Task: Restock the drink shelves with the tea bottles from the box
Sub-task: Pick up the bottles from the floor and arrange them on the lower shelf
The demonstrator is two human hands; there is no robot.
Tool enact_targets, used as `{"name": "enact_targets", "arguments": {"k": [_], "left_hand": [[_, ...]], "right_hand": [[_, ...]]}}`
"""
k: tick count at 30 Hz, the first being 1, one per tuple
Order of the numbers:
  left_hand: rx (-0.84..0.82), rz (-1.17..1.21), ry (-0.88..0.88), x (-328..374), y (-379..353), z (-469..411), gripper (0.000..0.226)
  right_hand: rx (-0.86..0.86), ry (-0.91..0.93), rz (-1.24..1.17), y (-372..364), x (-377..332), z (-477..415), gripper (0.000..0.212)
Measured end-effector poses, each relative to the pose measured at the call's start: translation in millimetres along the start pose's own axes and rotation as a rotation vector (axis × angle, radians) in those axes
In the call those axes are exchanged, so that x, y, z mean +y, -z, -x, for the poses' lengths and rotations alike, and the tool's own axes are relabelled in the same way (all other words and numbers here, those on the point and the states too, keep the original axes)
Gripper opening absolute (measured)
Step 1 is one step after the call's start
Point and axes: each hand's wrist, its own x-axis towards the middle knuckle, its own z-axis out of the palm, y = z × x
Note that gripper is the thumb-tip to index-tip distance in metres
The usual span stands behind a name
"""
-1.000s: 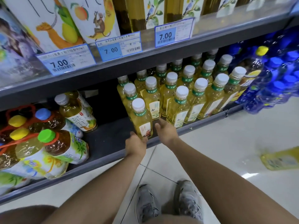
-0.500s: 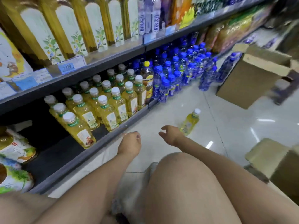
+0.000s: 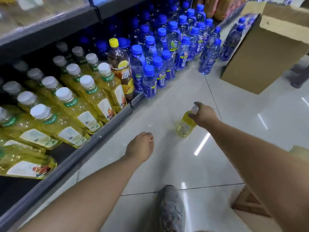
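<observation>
— Since half a second ago, right hand (image 3: 203, 115) has reached the lone tea bottle (image 3: 184, 125) on the floor (image 3: 234, 131), fingers closed round its neck.
— Left hand (image 3: 142, 147)?
— Loosely curled, empty, at eight o'clock from it. Shelf (image 3: 93, 141) bottles blur; uncountable.

head view looks steeply down, close over floor (image 3: 234, 131) beside shelf (image 3: 93, 144).

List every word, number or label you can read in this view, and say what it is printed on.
None reads cleanly.
Tea bottles on the shelf: green neck bands and white labels, print blurred.
Brown drink with the yellow cap: large white characters, too smeared to quote.
Blue bottles: vertical white lettering, too small to read.
Bottle on the floor at the right hand: label illegible.
Cardboard box: no print visible.
</observation>
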Motion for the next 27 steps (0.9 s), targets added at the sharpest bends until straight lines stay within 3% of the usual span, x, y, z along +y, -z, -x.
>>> {"name": "enact_targets", "arguments": {"k": [5,11,19,27], "left_hand": [[-0.059,-0.051,0.087,-43,-9,-1,0.023],[0.012,-0.099,0.112,-50,26,25,0.023],[0.17,-0.236,0.121,-67,106,115,0.031],[0.306,-0.253,0.37,-147,175,217,0.028]], "right_hand": [[0.038,0.023,0.099,-16,-6,-22,0.036],[-0.105,0.354,0.292,-28,-45,24,0.035],[-0.175,0.728,0.329,-54,-163,145,0.032],[-0.135,1.049,0.356,-65,-280,236,0.034]]}}
